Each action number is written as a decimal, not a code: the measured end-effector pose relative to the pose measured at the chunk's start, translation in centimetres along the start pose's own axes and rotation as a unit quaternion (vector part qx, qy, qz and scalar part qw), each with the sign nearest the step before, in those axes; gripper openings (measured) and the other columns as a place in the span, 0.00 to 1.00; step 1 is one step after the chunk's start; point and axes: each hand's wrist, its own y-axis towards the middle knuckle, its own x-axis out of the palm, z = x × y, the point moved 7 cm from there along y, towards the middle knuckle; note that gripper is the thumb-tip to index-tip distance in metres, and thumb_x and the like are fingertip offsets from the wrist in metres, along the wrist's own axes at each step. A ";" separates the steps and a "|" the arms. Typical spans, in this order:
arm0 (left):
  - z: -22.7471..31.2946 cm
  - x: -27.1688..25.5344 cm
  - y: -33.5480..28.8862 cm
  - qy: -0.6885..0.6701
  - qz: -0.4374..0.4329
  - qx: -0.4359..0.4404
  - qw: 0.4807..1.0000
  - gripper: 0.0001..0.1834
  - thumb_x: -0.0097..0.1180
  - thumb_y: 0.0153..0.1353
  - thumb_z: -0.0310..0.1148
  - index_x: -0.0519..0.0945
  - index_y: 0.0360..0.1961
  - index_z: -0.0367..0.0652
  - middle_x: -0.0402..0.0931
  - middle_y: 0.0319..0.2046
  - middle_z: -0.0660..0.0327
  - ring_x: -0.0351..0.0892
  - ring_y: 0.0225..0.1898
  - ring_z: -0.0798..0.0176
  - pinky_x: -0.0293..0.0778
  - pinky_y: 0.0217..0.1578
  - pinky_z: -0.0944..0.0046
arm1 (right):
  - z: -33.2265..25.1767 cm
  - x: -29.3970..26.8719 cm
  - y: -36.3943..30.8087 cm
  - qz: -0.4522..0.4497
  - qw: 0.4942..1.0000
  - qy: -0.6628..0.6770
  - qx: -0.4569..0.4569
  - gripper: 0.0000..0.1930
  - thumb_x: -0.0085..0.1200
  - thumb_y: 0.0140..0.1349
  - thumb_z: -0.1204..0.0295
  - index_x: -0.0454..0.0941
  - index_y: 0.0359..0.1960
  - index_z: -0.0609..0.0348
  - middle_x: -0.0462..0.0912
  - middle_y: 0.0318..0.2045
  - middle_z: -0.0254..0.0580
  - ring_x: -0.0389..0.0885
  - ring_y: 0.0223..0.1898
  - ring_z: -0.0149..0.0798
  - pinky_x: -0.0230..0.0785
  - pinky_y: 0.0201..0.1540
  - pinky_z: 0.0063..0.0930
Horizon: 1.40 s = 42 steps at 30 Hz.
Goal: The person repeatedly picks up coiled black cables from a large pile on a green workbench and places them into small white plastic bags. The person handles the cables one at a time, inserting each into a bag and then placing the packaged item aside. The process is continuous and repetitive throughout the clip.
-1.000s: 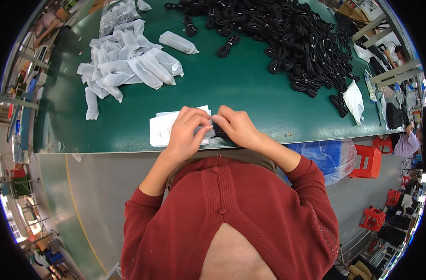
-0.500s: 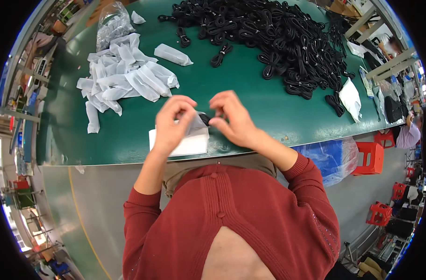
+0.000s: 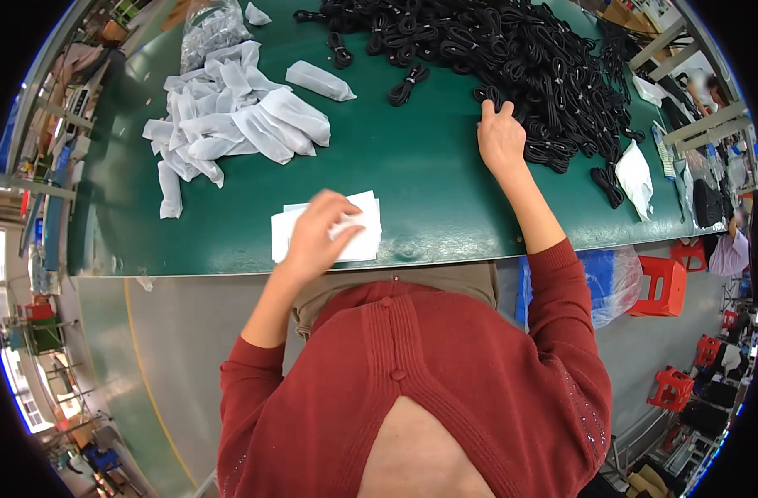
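My left hand [image 3: 319, 232] is over a low stack of flat white bags [image 3: 364, 246] near the table's front edge. Its curled fingers and thumb are around part of a white bag [image 3: 346, 222], slightly blurred. Farther off to the right, my right hand [image 3: 502, 139] has its fingertips on a coiled black cable [image 3: 488, 95] at the near edge of a large cable heap [image 3: 553, 79]. The fingers partly hide their grip. Several filled white bags [image 3: 221, 124] lie piled at the left, with one wrapped bag [image 3: 321, 80] apart from them.
A single cable coil [image 3: 409, 85] lies on the green table [image 3: 420, 166]. At the back left is a clear plastic bag [image 3: 213, 37]. A white pouch [image 3: 635, 178] sits at the right. Beyond the front edge stand a red stool [image 3: 660, 286] and a plastic-covered blue container [image 3: 599, 278].
My right hand has moved away from my left, out to the cable heap. The black coil between my hands no longer shows. My left hand is now lower over the white stack.
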 end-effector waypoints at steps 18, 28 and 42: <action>-3.3 2.5 -2.0 -0.100 0.082 -0.108 0.986 0.03 0.61 0.58 0.21 0.78 0.32 0.36 0.76 0.28 0.62 0.71 0.27 0.70 0.69 0.32 0.70 | -10.3 -7.5 -10.1 -0.196 0.837 0.504 -0.083 0.10 0.49 0.61 0.73 0.78 0.39 0.66 0.77 0.35 0.53 0.78 0.35 0.56 0.71 0.39 0.43; -2.2 2.6 -1.6 -0.122 0.056 -0.047 0.990 0.04 0.61 0.58 0.22 0.78 0.33 0.38 0.77 0.34 0.63 0.71 0.33 0.69 0.68 0.36 0.69 | -12.6 -6.2 -11.8 -0.239 0.798 0.518 -0.194 0.10 0.48 0.64 0.75 0.77 0.43 0.66 0.78 0.33 0.45 0.79 0.32 0.43 0.72 0.39 0.37; -3.0 -3.7 3.6 -0.188 0.169 -0.028 0.967 0.01 0.55 0.64 0.23 0.78 0.36 0.37 0.77 0.38 0.63 0.70 0.35 0.70 0.66 0.35 0.71 | -11.9 -8.4 -7.0 -0.123 0.765 0.624 -0.105 0.17 0.60 0.63 0.71 0.73 0.52 0.60 0.67 0.45 0.46 0.76 0.33 0.34 0.73 0.37 0.30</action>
